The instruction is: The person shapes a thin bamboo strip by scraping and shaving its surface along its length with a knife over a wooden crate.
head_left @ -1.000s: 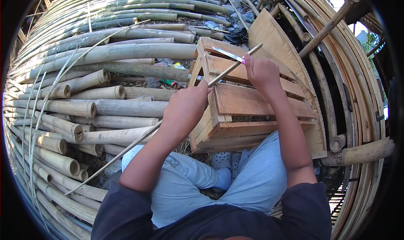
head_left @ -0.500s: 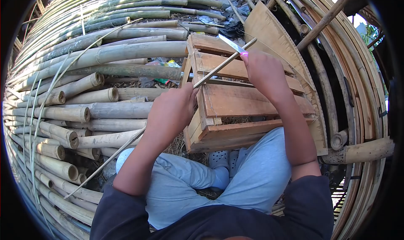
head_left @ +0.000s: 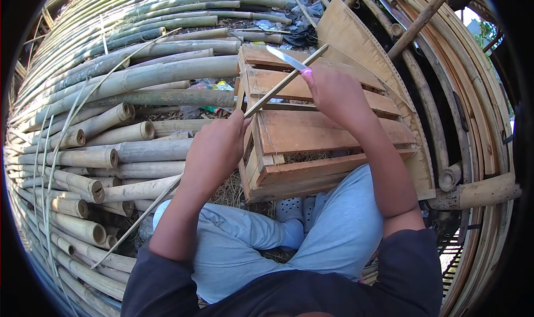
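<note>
Your left hand (head_left: 216,144) is closed around a long, thin strip (head_left: 281,89), fingers curled in at the near side of the slatted wooden crate (head_left: 317,132). The strip slants across your view: its upper end lies over the crate, and its lower length passes beneath your left forearm toward the bamboo poles (head_left: 150,150) on your left. Your right hand (head_left: 340,97) is folded around the pink handle (head_left: 307,73) of a knife (head_left: 288,59); the blade points up and to the left, crossing the strip near its upper end. Whether the edge touches the strip cannot be told, and the placing of your right thumb is unclear.

The crate sits ahead of your bent legs (head_left: 339,222), its slats separated by gaps. A thin, flat sheet (head_left: 364,53) with a ragged edge lies along its far right side. Perforated shoes (head_left: 289,208) show below the crate.
</note>
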The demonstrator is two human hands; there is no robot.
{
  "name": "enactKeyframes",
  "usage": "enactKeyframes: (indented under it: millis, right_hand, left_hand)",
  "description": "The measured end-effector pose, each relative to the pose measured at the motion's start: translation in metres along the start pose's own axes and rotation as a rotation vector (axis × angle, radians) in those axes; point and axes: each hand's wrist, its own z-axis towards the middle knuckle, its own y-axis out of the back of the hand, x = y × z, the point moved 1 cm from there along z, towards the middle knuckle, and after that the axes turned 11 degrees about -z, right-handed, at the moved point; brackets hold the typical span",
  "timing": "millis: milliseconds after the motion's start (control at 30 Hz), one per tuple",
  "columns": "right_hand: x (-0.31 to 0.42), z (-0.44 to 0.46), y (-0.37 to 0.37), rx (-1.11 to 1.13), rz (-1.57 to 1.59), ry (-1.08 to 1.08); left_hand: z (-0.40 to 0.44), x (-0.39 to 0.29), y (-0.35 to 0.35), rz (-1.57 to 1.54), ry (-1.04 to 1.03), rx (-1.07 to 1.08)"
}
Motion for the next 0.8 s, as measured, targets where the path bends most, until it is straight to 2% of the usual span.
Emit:
enactKeyframes:
  millis: [33, 67, 133, 167, 200, 400, 467, 533, 567, 667, 733, 800]
  right_hand:
    - [-0.010, 0.008, 0.002, -0.130, -0.014, -0.005]
    - [-0.011, 0.006, -0.001, -0.129, -0.017, -0.001]
    - [-0.002, -0.001, -0.002, -0.004, 0.035, 0.019]
    - [0.012, -0.009, -0.003, 0.029, 0.070, 0.111]
    - [0.012, -0.008, -0.001, 0.027, 0.069, 0.110]
    - [-0.031, 0.017, -0.007, -0.025, -0.070, -0.109]
    - [-0.012, 0.007, -0.006, -0.098, -0.080, -0.072]
    - [0.005, -0.002, 0.003, 0.020, -0.057, 0.024]
    - [-0.006, 0.001, -0.005, -0.093, -0.036, 0.058]
    - [-0.044, 0.023, -0.009, -0.150, -0.026, -0.056]
    - [-0.030, 0.022, -0.014, -0.121, -0.057, -0.088]
    - [-0.003, 0.005, -0.008, -0.161, -0.027, 0.103]
  left_hand:
    - [0.000, 0.000, 0.001, 0.004, 0.012, -0.005]
    - [-0.001, 0.000, 0.000, 0.000, 0.014, -0.008]
    - [-0.001, 0.001, 0.000, 0.059, -0.001, 0.004]
    - [0.000, 0.003, -0.001, 0.059, -0.002, -0.001]
    - [0.000, 0.006, -0.003, 0.049, -0.015, -0.011]
    - [-0.002, 0.001, 0.001, 0.015, 0.004, 0.002]
    - [0.000, 0.000, 0.003, 0.036, 0.003, 0.009]
    - [-0.001, 0.001, 0.000, 0.006, 0.021, 0.020]
    - [-0.001, 0.003, -0.001, 0.006, 0.020, 0.026]
    - [-0.001, 0.006, -0.003, -0.091, 0.004, -0.020]
    - [0.000, 0.005, -0.001, -0.077, 0.000, -0.002]
    - [-0.001, 0.002, -0.001, -0.030, 0.016, 0.015]
